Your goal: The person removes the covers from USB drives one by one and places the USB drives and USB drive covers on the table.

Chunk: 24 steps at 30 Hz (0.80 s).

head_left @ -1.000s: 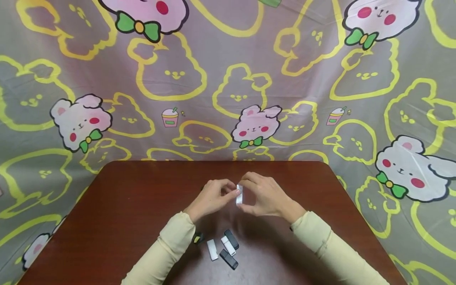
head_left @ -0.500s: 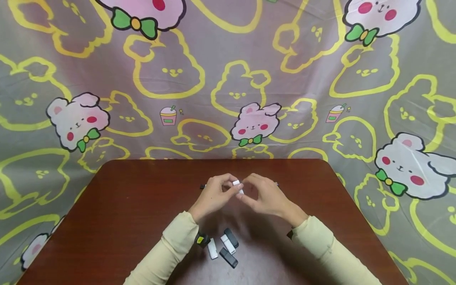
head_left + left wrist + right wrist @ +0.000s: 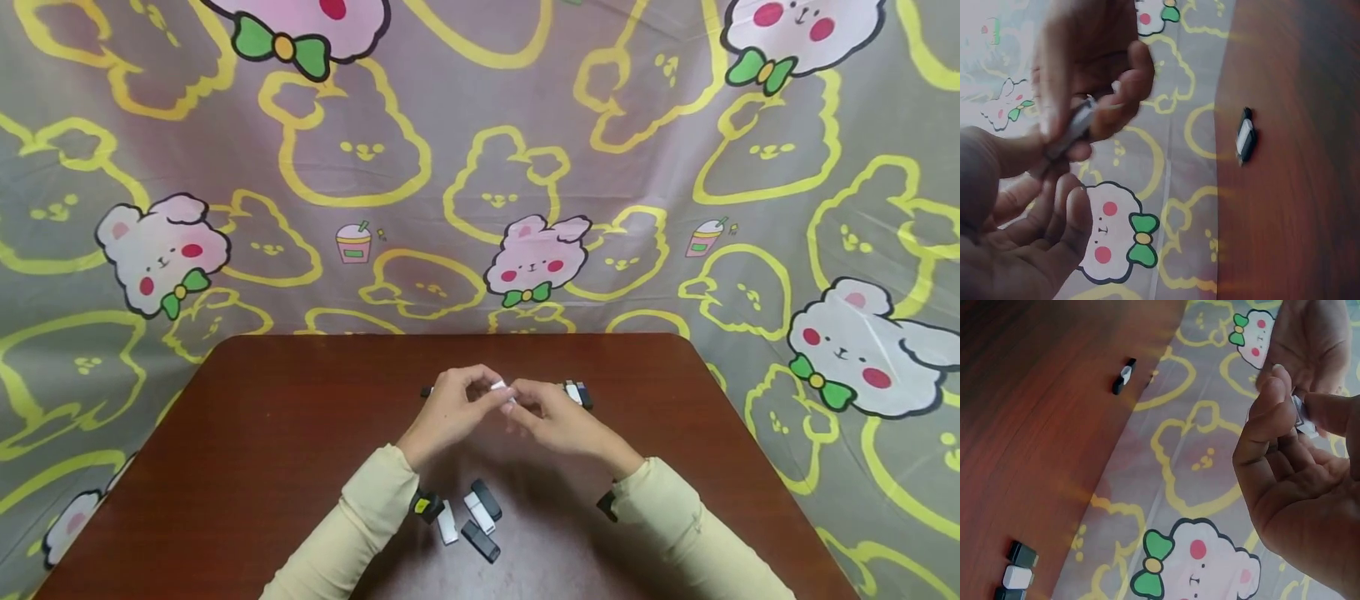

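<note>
A small white USB flash drive (image 3: 498, 386) is held in the air above the middle of the table, between the fingertips of both hands. My left hand (image 3: 452, 412) pinches it from the left with thumb and fingers. From the other side my right hand (image 3: 573, 423) pinches its lower end. Fingers cover much of the drive; in the left wrist view the drive (image 3: 1077, 128) shows a pale, shiny side, slightly blurred. The right wrist view gives only a small white part of the drive (image 3: 1304, 419) between the fingers.
Near the front lie white sticks (image 3: 447, 525) and black sticks (image 3: 480, 542) like flash drives. Behind the right hand, black and white drives (image 3: 576, 393) stand in a row with plugs showing. A dark piece (image 3: 426, 392) lies behind the left hand. A patterned cloth (image 3: 465, 183) hangs behind the table.
The white drive has turned from upright to tilted, and the fingers now cover more of it. My right hand has lowered slightly, uncovering the row of drives behind it.
</note>
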Each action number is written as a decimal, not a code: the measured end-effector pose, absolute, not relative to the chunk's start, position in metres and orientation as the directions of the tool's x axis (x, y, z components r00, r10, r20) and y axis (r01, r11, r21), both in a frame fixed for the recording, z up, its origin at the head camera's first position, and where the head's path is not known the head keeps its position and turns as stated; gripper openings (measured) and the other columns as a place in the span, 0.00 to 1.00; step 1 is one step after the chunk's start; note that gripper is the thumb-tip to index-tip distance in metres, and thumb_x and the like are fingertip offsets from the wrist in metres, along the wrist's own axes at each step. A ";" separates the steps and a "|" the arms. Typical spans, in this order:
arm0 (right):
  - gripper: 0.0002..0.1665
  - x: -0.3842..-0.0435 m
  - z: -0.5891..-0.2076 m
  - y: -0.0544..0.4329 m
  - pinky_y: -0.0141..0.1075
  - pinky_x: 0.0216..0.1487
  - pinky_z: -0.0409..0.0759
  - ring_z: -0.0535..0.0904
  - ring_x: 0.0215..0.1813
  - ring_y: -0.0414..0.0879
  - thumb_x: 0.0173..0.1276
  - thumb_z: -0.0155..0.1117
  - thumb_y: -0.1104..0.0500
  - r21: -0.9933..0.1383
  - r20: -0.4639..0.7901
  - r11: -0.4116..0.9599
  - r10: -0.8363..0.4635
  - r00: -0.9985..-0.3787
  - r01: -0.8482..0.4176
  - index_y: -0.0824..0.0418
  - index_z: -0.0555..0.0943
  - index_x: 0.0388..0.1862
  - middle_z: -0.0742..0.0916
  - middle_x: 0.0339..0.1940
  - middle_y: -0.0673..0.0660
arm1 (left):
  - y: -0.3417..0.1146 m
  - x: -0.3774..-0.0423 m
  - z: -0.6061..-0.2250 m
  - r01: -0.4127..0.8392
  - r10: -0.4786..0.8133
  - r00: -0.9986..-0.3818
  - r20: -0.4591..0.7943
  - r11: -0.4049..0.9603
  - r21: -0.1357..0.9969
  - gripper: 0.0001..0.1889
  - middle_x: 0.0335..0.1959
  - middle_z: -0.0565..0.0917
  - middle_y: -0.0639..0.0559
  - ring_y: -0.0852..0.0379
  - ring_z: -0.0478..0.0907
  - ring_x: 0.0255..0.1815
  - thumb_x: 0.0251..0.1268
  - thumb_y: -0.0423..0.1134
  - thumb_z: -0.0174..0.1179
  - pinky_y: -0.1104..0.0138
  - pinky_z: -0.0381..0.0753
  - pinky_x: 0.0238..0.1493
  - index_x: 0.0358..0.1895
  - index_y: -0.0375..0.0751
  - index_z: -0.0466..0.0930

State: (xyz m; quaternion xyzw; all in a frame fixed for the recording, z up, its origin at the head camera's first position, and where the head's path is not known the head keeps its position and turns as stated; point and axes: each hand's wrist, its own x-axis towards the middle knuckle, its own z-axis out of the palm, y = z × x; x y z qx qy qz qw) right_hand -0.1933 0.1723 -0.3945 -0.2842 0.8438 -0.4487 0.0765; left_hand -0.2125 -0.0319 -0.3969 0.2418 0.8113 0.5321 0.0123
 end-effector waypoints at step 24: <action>0.16 -0.191 -0.388 0.177 0.33 0.40 0.79 0.79 0.33 0.45 0.79 0.57 0.51 -0.731 0.191 0.481 -0.536 -0.822 -0.484 0.46 0.81 0.62 0.84 0.40 0.49 | -0.029 -0.216 -0.394 0.416 0.387 -0.871 0.301 0.258 0.872 0.03 0.32 0.87 0.52 0.56 0.78 0.35 0.68 0.40 0.67 0.64 0.78 0.40 0.37 0.46 0.87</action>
